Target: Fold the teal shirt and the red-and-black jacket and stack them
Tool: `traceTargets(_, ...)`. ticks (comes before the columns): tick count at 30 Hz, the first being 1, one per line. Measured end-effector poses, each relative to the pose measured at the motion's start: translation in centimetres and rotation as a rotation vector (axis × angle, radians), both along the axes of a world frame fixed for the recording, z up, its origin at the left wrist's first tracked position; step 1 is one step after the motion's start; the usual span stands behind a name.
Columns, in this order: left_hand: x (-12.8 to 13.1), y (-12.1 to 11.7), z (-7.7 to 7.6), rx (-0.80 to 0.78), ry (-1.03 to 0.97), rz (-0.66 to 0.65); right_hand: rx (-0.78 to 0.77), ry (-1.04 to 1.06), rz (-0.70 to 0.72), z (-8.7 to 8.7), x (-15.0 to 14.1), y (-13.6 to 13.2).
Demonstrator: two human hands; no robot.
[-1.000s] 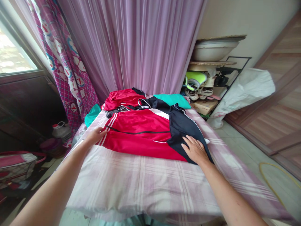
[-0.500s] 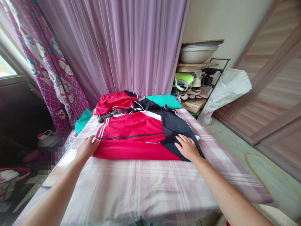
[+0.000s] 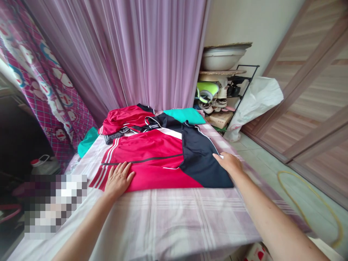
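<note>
A red and black sports garment [image 3: 160, 159] with white stripes lies spread on a bed covered by a pale plaid sheet [image 3: 168, 221]. My left hand [image 3: 119, 178] lies flat and open on the garment's red lower left part. My right hand [image 3: 228, 162] rests at the right edge of the black panel, its fingers together near a small white bit of cloth. Behind the garment lie another red piece [image 3: 123, 117] and a teal cloth [image 3: 187, 115].
Lilac curtains [image 3: 141, 54] hang behind the bed, a patterned pink curtain [image 3: 40, 90] at left. A shoe rack [image 3: 217, 98] topped by a basin [image 3: 221, 58] stands at right, with a white sack [image 3: 255, 103] and a wooden door [image 3: 312, 90]. A plastic jug [image 3: 43, 165] sits on the floor at left.
My left hand slid from the garment's left edge onto its red lower part. My right hand moved from the black panel out to its right edge. The view shifted to the right.
</note>
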State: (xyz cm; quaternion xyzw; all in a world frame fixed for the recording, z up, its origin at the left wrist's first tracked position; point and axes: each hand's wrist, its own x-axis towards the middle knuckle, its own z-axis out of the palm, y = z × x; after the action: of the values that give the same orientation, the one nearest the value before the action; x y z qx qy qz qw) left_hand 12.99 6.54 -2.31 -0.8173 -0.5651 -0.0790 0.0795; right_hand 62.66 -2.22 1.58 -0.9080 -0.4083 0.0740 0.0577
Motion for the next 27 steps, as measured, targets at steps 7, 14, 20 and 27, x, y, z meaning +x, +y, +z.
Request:
traceTargets(7,0.2,-0.1,0.3,-0.006,0.011,0.004,0.058,-0.051,-0.017,-1.4,0.1,-0.5)
traceTargets(14,0.5,-0.4,0.5,-0.032,0.029,0.036,0.279,-0.234,0.126,-1.0,-0.7,-0.6)
traceTargets(20,-0.1,-0.4,1.8,-0.047,-0.008,-0.032,0.332,-0.246,0.236,0.3,-2.1,0.7)
traceTargets(27,-4.6,0.7,4.7,-0.041,0.032,0.062,0.207,-0.191,0.198,1.2,-0.9,3.5)
